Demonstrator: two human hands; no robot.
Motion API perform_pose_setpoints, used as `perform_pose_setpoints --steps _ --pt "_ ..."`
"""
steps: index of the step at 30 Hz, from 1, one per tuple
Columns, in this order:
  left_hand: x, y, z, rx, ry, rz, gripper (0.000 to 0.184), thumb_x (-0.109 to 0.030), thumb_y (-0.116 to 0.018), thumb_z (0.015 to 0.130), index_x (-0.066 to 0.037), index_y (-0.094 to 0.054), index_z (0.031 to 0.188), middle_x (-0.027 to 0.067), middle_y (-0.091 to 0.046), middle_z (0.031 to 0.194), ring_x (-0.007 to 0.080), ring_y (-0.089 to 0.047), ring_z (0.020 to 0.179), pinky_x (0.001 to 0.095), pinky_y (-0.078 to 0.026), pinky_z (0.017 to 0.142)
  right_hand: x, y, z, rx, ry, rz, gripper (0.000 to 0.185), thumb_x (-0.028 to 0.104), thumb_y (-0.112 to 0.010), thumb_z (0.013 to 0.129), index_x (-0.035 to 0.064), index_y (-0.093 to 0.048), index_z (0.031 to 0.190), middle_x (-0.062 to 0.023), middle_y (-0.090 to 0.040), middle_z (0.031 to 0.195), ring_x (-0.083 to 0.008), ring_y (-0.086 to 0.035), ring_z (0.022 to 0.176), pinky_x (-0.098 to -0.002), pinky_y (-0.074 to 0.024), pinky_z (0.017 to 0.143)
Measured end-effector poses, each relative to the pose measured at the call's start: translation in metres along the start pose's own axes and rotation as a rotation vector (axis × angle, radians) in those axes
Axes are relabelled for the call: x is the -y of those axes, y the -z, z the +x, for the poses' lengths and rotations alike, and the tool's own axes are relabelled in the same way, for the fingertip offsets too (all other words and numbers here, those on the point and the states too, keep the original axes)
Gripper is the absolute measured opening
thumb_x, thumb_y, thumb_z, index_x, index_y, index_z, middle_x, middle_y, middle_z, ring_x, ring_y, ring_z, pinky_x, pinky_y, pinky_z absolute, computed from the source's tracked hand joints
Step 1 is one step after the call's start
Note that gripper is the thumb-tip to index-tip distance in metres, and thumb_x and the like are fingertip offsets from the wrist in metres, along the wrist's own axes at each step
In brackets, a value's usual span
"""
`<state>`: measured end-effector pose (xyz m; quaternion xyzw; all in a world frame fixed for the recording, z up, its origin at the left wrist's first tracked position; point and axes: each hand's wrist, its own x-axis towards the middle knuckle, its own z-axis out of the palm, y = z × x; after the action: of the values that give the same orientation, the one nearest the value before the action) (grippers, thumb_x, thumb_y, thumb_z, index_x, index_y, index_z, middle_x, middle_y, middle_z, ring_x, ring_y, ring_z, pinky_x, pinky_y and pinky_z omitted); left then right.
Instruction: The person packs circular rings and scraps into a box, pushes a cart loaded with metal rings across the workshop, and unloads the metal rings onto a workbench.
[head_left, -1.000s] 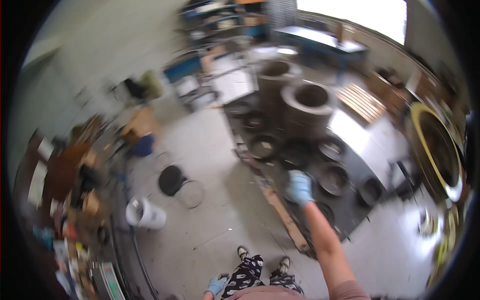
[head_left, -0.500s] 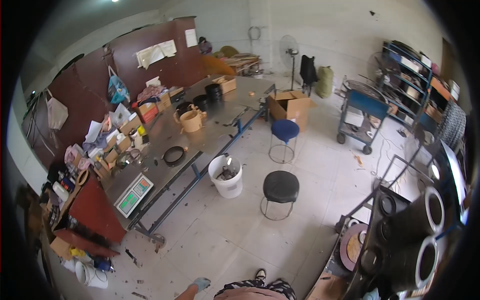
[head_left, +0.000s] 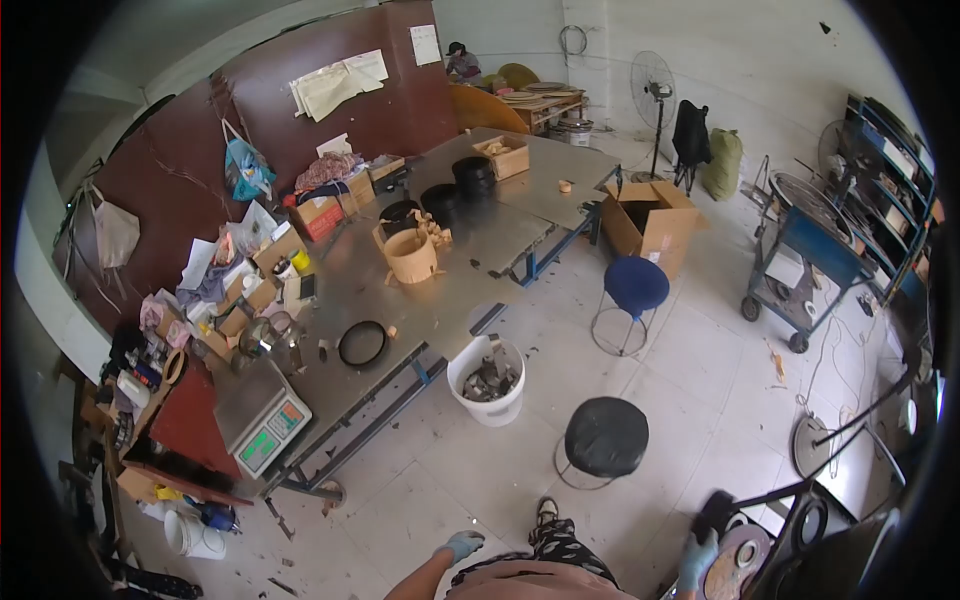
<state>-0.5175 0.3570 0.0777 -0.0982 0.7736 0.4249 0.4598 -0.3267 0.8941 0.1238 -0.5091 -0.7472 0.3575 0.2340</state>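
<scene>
My left hand [head_left: 463,546], in a pale blue-grey glove, hangs low in front of my body with its fingers stretched out and nothing in it. My right hand [head_left: 697,562], gloved alike, is at the lower right, beside a round pinkish disc [head_left: 757,552]. Just above that hand is a dark, blurred piece [head_left: 713,512] at the end of a black bar. Whether the fingers grip it I cannot tell. Black rings [head_left: 806,520] lie near the disc.
A metal table [head_left: 345,270] carries a scale [head_left: 264,430], a black ring [head_left: 363,344], a tan cylinder [head_left: 410,257] and clutter. Nearby stand a white bucket [head_left: 490,408], a black stool [head_left: 606,437], a blue stool [head_left: 636,286], a carton [head_left: 660,238] and a cart [head_left: 812,258]. A person [head_left: 463,64] sits at the back.
My view has shifted, and the table and stools appear larger. My right hand has come into view at the lower right. The large black cylinders there have left the view.
</scene>
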Motion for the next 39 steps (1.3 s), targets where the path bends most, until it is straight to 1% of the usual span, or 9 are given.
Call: perform_pose_setpoints --steps 3,4,5,9,15,18,26,31,39 --pt "-0.054 0.022 0.037 -0.083 -0.150 0.008 0.038 -0.026 -0.056 0.090 -0.004 -0.066 0.120 0.0115 -0.069 0.112 0.0204 -0.066 0.099 0.0316 -0.050 0.091 0.095 -0.136 0.043 0.354 0.187 0.216 0.044 0.002 -0.076 0.071 -0.0034 -0.063 0.113 -0.0141 -0.069 0.103 -0.0213 -0.064 0.095 -0.0334 -0.0512 0.086" --pt "-0.063 0.030 0.049 -0.066 -0.158 -0.147 0.031 -0.017 -0.054 0.096 -0.004 -0.064 0.122 0.0089 -0.069 0.110 0.0186 -0.064 0.099 0.0312 -0.050 0.089 0.179 -0.147 0.048 0.703 0.183 0.117 0.043 0.010 -0.079 0.071 -0.0013 -0.065 0.110 -0.0158 -0.070 0.098 -0.0282 -0.066 0.095 -0.0377 -0.0514 0.084" --pt "-0.090 0.036 0.045 -0.086 -0.088 -0.364 0.032 -0.016 -0.055 0.096 -0.003 -0.062 0.125 0.0092 -0.069 0.111 0.0189 -0.064 0.100 0.0307 -0.051 0.089 0.228 -0.173 0.049 0.643 0.549 -0.113 0.038 0.015 -0.077 0.074 0.0053 -0.067 0.110 -0.0137 -0.070 0.095 -0.0283 -0.066 0.091 -0.0396 -0.0508 0.081" --pt "-0.097 0.073 0.088 -0.298 -0.101 -0.337 0.031 -0.017 -0.058 0.092 -0.003 -0.066 0.118 0.0102 -0.071 0.107 0.0184 -0.065 0.098 0.0310 -0.052 0.087 0.380 -0.280 0.063 0.791 1.121 -0.262 0.030 0.027 -0.074 0.075 0.0124 -0.069 0.101 -0.0134 -0.069 0.096 -0.0322 -0.062 0.098 -0.0483 -0.0359 0.102" --pt "-0.092 0.132 0.169 -0.484 0.186 -0.339 0.032 -0.023 -0.062 0.085 -0.004 -0.071 0.109 0.0099 -0.073 0.100 0.0204 -0.069 0.089 0.0305 -0.053 0.081 0.520 -0.429 0.075 0.941 1.319 -0.287 0.031 0.029 -0.075 0.076 0.0139 -0.068 0.103 -0.0105 -0.068 0.090 -0.0288 -0.063 0.097 -0.0492 -0.0344 0.105" --pt "-0.068 0.146 0.259 -0.518 0.107 -0.348 0.029 -0.021 -0.062 0.085 -0.004 -0.073 0.106 0.0095 -0.073 0.099 0.0206 -0.069 0.089 0.0308 -0.054 0.080 0.577 -0.473 0.082 1.031 1.297 -0.378 0.035 0.032 -0.075 0.076 0.0134 -0.068 0.105 -0.0117 -0.069 0.090 -0.0287 -0.064 0.097 -0.0482 -0.0348 0.105" --pt "-0.321 0.252 0.280 -0.492 -0.151 -0.718 0.025 -0.011 -0.057 0.093 -0.001 -0.066 0.114 0.0092 -0.072 0.102 0.0168 -0.066 0.088 0.0289 -0.051 0.076 0.714 -0.595 0.193 0.867 1.423 -0.373 0.035 0.032 -0.076 0.074 0.0136 -0.069 0.103 -0.0132 -0.068 0.086 -0.0332 -0.064 0.093 -0.0484 -0.0374 0.103" --pt "-0.456 0.299 0.327 -0.492 -0.427 -0.832 0.022 -0.003 -0.054 0.095 0.001 -0.064 0.114 0.0083 -0.069 0.108 0.0167 -0.064 0.098 0.0287 -0.050 0.092 0.856 -0.734 0.299 0.575 1.690 -0.083 0.019 0.024 -0.075 0.073 0.0172 -0.069 0.090 -0.0092 -0.066 0.076 -0.0286 -0.064 0.080 -0.0496 -0.0390 0.100" --pt "-0.626 0.304 0.411 -0.721 -0.236 -1.064 0.027 -0.008 -0.056 0.094 0.002 -0.062 0.119 0.0095 -0.067 0.112 0.0179 -0.062 0.104 0.0307 -0.047 0.096 1.088 -0.969 0.367 0.478 1.872 -0.080 0.022 0.021 -0.072 0.073 0.0180 -0.065 0.093 -0.0038 -0.066 0.084 -0.0239 -0.063 0.087 -0.0481 -0.0379 0.102"
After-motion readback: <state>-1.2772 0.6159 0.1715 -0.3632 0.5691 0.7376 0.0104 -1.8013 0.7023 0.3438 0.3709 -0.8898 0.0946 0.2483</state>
